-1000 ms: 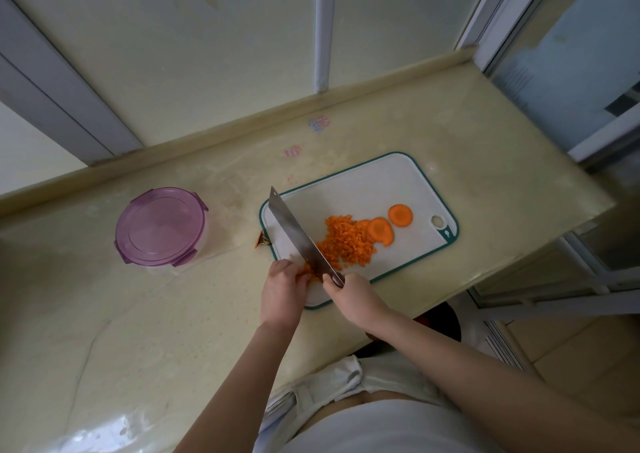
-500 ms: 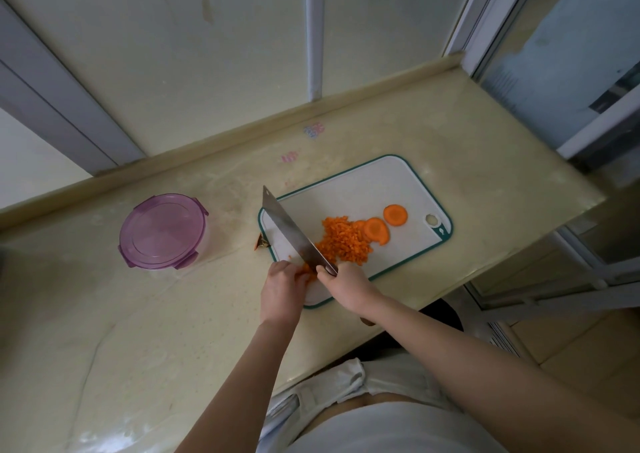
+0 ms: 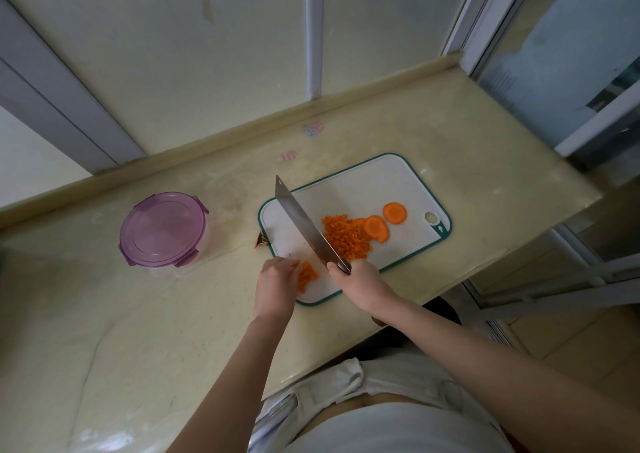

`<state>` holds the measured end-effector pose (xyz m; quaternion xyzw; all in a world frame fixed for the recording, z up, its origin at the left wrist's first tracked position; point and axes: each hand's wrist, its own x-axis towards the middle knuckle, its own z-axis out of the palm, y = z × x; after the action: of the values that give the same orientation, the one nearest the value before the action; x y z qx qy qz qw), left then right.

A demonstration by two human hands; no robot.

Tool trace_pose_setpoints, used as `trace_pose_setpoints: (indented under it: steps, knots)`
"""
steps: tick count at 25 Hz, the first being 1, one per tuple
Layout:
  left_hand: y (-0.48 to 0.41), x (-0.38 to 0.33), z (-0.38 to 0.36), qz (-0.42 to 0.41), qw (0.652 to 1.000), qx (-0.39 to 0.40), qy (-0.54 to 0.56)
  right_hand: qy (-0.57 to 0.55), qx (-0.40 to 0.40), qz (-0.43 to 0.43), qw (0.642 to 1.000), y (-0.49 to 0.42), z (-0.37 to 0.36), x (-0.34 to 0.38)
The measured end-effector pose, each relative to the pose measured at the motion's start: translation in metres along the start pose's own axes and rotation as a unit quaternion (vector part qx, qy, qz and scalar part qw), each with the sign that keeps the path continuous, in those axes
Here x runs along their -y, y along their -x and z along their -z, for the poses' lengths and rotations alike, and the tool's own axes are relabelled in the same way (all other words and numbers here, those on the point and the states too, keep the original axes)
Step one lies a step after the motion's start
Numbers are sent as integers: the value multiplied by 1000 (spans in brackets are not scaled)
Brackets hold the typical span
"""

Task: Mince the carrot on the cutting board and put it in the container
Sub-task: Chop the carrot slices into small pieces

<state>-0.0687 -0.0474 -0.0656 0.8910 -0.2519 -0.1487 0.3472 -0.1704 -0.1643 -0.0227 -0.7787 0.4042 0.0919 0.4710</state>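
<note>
My left hand [image 3: 277, 286] and right hand [image 3: 363, 279] sit at the near edge of the cutting board [image 3: 363, 189], which lies on the counter [image 3: 173, 314]. Between them, the carrot strips [image 3: 306, 274] lie under my left fingertips. The knife [image 3: 304, 227], gripped in my right hand, runs away and leftward across the board. Right of the blade lies the minced pile [image 3: 346, 236], with two slices [image 3: 394, 212] further right. The container [image 3: 162, 229] stands well left of my left hand
</note>
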Motion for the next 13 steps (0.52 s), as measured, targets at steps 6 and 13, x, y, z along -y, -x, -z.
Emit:
trace_pose_setpoints:
  steps: [6, 13]
  knots:
    - [10, 13, 7, -14, 992, 53, -117, 38, 33, 7, 999, 10, -5, 7]
    - [8, 8, 2, -1, 997, 47, -66, 60, 41, 2, 997, 10, -13, 9]
